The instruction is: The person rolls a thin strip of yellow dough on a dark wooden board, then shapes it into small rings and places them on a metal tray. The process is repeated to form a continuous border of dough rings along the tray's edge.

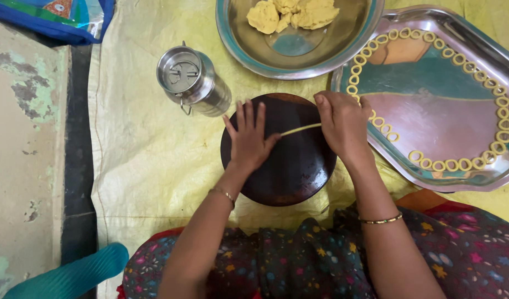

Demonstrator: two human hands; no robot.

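Nearest us, the floral-print lap [299,260]. Our left hand [248,138] lies flat and our right hand [343,124] pinches a thin dough strand [300,129] on the dark round board [279,166]. Dozens of dough rings [432,164] already line the steel tray [432,105] — its middle stays bare, and dough lumps [293,14] remain in the steel bowl [299,55].

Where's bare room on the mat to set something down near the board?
Free: yellow sheet left of the round board, below the steel can; also the middle of the tray inside its dough rings. Crowded: board top under left hand and right hand with the dough strip; bowl abuts the tray.
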